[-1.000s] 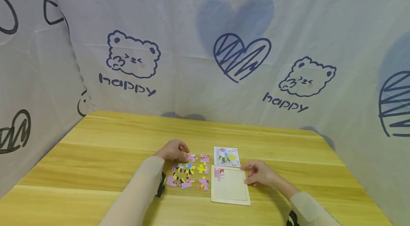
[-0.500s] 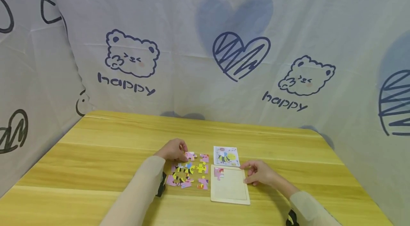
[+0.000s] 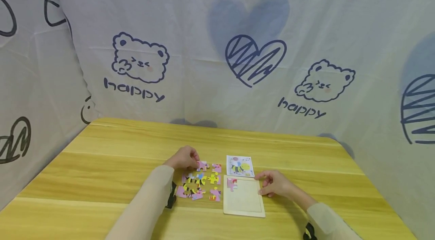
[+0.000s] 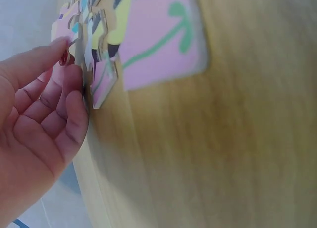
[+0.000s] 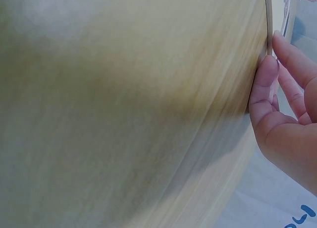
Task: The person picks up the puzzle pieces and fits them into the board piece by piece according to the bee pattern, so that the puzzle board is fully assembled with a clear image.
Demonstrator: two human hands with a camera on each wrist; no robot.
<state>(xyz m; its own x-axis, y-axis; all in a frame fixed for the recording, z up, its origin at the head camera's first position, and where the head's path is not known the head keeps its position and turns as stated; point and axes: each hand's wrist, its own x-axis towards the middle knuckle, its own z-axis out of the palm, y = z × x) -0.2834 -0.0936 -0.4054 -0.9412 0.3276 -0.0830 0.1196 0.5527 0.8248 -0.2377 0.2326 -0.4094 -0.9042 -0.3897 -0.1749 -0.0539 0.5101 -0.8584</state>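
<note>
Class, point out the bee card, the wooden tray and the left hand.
Bee card [image 3: 240,166], head view: middle of its printed face.
Wooden tray [image 3: 245,200], head view: bare floor inside its rim.
Left hand [image 3: 183,158], head view: back of the hand.

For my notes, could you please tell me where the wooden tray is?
In the head view, the wooden tray lies slightly right of centre, just below the bee card, between the loose puzzle pieces and the right hand.
</note>
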